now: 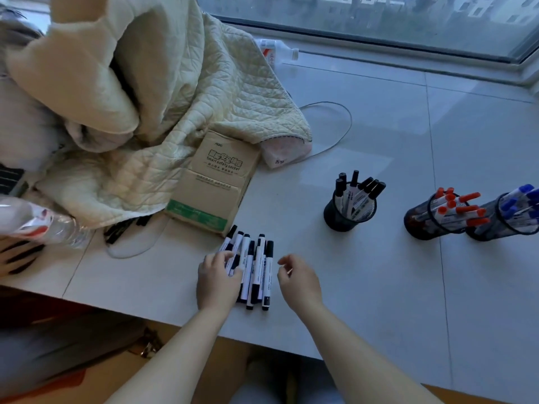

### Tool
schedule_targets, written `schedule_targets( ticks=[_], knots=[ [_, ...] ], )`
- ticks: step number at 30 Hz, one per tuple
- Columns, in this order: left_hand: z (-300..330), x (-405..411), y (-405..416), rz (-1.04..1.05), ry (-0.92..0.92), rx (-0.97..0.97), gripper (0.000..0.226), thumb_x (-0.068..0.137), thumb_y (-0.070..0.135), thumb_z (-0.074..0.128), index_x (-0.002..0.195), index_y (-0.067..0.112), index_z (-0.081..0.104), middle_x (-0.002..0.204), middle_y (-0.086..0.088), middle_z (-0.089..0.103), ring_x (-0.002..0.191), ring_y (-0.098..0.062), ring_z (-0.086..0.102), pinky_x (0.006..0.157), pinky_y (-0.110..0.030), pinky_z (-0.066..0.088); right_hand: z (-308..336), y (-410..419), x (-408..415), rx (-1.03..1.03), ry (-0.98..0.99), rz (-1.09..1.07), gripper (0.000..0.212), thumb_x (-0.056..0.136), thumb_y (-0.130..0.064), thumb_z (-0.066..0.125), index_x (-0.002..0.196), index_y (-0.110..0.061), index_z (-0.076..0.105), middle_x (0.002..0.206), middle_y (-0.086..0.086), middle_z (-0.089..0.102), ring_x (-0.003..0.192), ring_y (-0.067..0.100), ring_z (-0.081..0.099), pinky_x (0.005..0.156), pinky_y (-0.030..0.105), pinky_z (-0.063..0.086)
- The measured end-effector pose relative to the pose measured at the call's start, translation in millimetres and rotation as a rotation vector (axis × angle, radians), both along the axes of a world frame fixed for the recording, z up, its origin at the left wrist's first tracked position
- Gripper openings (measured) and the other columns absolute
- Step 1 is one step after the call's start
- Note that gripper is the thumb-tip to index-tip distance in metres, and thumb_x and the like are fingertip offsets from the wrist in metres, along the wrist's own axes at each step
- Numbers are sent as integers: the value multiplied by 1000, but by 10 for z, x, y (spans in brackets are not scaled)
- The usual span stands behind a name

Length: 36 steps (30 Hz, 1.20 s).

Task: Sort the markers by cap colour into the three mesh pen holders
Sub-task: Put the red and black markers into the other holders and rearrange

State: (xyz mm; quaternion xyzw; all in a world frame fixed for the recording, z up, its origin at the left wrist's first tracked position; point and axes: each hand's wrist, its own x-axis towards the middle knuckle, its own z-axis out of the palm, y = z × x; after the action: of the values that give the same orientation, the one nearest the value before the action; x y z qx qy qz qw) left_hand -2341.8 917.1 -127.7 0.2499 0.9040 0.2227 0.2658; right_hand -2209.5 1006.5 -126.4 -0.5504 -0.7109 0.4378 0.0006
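Curled over the left edge of a loose bundle of black-capped markers (254,269), my left hand (217,279) presses its fingertips onto them, likely to keep them from rolling and to gather them for a lift. I count about seven in that bundle, lying side by side on the pale tiled ledge (379,287), caps mostly pointing away from me. Just right of them my right hand (300,282) hovers with fingers loosely bent, thumb and forefinger near each other but holding nothing, probably ready to pick one up. Farther right and further back stand three mesh pen holders. First is the black-cap holder (348,208), with about seven markers upright. Well apart to its right is the red-cap holder (431,217), with roughly eight, and touching that, at the frame edge, the blue-cap holder (501,220), with perhaps five visible and the rest cut off. Only black caps lie loose, so I judge the sorting nearly finished.
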Motion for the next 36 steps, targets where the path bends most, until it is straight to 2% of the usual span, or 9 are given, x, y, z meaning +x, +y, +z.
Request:
schedule_targets(
  ticks=[4, 7, 12, 16, 19, 24, 28, 31, 36],
  knots=[
    [-124, -101, -105, 0, 47, -76, 36, 84, 34, 62, 117, 22, 52, 121, -2, 47, 110, -19, 46, 77, -30, 45, -106, -96, -216, -103, -91, -52, 37, 92, -35, 49, 124, -17, 45, 121, 2, 52, 93, 17, 55, 73, 28, 42],
    [-204, -88, -115, -63, 65, -111, 42, 83, 39, 63, 119, 23, 51, 118, 0, 47, 106, -17, 48, 71, -27, 43, -176, -128, -350, -106, -151, -86, 51, 90, -44, 50, 129, -13, 39, 131, 3, 45, 105, 22, 55, 75, 30, 39],
    [-275, -6, -126, -117, 100, -126, 49, 82, 40, 64, 126, 25, 49, 114, 2, 44, 103, -16, 47, 67, -24, 43, -257, -180, -445, -44, -253, -52, 49, 87, -45, 54, 119, -12, 39, 121, 6, 44, 96, 25, 56, 69, 31, 42],
    [-285, 47, -108, -151, 139, -130, 47, 82, 40, 63, 124, 24, 50, 116, 2, 42, 104, -17, 46, 67, -24, 44, -291, -187, -407, -26, -251, -54, 52, 85, -46, 57, 118, -11, 39, 120, 5, 45, 99, 24, 55, 72, 32, 44],
    [-280, 74, -74, -162, 148, -146, 47, 83, 43, 62, 123, 23, 50, 117, 1, 43, 106, -17, 46, 65, -23, 41, -311, -182, -348, -14, -278, -50, 50, 87, -45, 55, 119, -10, 39, 121, 6, 45, 100, 25, 54, 69, 30, 41],
    [-271, 141, -2, -225, 157, -173, 51, 82, 43, 61, 126, 24, 44, 119, 2, 45, 104, -17, 51, 67, -27, 45, -321, -171, -247, -14, -312, -73, 39, 89, -38, 50, 114, -9, 41, 115, 7, 47, 87, 24, 51, 64, 29, 36],
    [-270, 207, 72, -271, 164, -205, 49, 83, 44, 61, 123, 23, 43, 119, 2, 44, 99, -18, 54, 60, -27, 40, -333, -156, -215, -28, -307, -88, 38, 88, -34, 51, 114, -7, 42, 115, 8, 47, 94, 26, 54, 66, 30, 37],
    [-283, 254, 117, -294, 180, -198, 47, 85, 46, 58, 124, 22, 45, 120, 2, 46, 101, -17, 54, 62, -26, 40, -341, -150, -176, -25, -313, -93, 37, 88, -34, 50, 113, -7, 43, 115, 8, 48, 96, 27, 54, 67, 30, 38],
    [-305, 351, 149, -349, 217, -205, 58, 83, 56, 54, 127, 20, 43, 124, 0, 46, 110, -16, 50, 75, -29, 46, -334, -142, -92, -20, -318, -130, 36, 88, -33, 50, 112, -7, 43, 115, 8, 48, 97, 27, 54, 68, 31, 39]
  ],
)
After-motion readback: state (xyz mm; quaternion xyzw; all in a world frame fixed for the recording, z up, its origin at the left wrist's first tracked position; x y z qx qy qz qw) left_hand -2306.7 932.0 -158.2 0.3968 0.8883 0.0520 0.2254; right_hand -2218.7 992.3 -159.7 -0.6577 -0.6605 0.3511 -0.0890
